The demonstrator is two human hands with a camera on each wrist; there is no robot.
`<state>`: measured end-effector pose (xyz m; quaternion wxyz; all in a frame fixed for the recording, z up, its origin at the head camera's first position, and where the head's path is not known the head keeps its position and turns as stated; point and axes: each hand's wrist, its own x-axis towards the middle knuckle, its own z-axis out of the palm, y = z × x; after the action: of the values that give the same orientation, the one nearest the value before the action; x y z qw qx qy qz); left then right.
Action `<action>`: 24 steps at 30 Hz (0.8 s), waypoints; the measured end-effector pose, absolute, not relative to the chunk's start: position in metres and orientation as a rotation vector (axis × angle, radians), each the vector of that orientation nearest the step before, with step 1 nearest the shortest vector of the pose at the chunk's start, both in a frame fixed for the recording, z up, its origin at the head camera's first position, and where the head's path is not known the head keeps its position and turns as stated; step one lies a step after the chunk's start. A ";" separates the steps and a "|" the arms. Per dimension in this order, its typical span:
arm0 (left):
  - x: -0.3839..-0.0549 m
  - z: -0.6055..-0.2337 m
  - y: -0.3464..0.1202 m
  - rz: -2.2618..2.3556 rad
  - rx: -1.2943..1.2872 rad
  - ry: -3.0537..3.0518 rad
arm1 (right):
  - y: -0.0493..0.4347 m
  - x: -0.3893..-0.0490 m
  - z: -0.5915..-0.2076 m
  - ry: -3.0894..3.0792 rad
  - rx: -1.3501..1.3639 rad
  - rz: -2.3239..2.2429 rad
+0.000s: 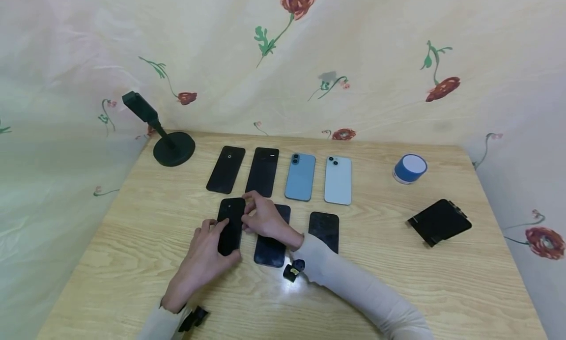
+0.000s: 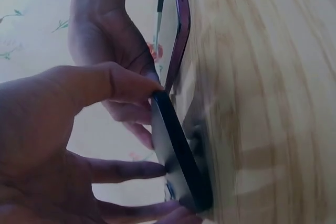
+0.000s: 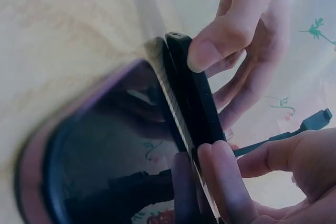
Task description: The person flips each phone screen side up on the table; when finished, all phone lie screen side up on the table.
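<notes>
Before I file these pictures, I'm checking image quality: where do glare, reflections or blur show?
Head view: bright glare on the table, just below the right wrist camera; left wrist view: dim and soft overall, the side of the held phone nearly black; right wrist view: the nearer phone mirrors the flowered cloth in its glossy screen, its lower-left edge blurred.

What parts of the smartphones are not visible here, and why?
Head view: the left hand hides part of the left edge of the held smartphone.
Head view: the right sleeve hides the lower end of the near right smartphone.
Right wrist view: the bottom edge cuts off the pink-edged smartphone.
</notes>
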<state>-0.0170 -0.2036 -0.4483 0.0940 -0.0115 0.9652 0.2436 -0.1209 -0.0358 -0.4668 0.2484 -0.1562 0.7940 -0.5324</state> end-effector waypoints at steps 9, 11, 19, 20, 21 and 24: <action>-0.016 -0.445 -0.217 0.877 0.067 2.856 | -0.037 -0.121 -0.461 2.032 -0.350 -1.572; -0.016 -0.443 -0.221 0.926 0.076 2.811 | -0.037 -0.120 -0.460 2.025 -0.348 -1.569; -0.017 -0.440 -0.231 1.106 0.064 2.625 | -0.035 -0.117 -0.461 2.008 -0.365 -1.543; -0.017 -0.440 -0.232 1.120 0.060 2.614 | -0.035 -0.117 -0.461 2.006 -0.365 -1.537; -0.017 -0.440 -0.232 1.138 0.061 2.605 | -0.035 -0.116 -0.461 2.006 -0.368 -1.530; -0.018 -0.440 -0.234 1.197 0.055 2.596 | -0.034 -0.116 -0.461 1.988 -0.367 -1.516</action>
<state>-0.0182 -0.2336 -0.4397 0.1408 0.0192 0.8989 0.4145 -0.1155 -0.0339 -0.4612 0.3023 -0.1384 0.7499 -0.5719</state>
